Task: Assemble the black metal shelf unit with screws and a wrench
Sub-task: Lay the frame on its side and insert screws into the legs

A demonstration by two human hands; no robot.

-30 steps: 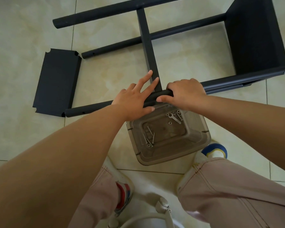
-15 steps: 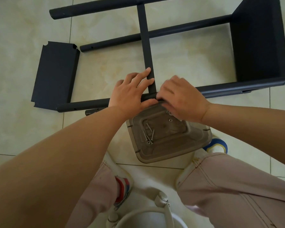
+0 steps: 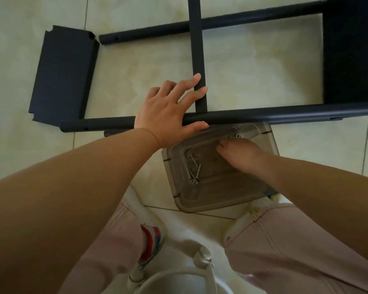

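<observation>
- The step in hand looks like fetching a fastener for the joint where the crossbar (image 3: 198,49) meets the near tube (image 3: 263,115) of the shelf frame; the frame lies on its side on the tiled floor (image 3: 253,66), with one shelf panel (image 3: 353,49) fitted at the right end and a loose panel (image 3: 62,75) lying apart at the left
- The left hand (image 3: 168,111) rests over that joint, fingers spread and nearly straight; two fingertips (image 3: 197,77) touch the crossbar and the thumb lies along the near tube; it steadies, not clasps
- The right hand (image 3: 240,153) reaches into the clear plastic tray (image 3: 200,200) just below the tube; its fingers curl down among small hardware at the tray's far edge; whether they pinch anything I cannot tell
- Several long screws (image 3: 192,170) lie loose in the tray, apart from that hand
- Next move calls for lifting one piece cleanly and lining it up with the hole while the left hand keeps the joint square
</observation>
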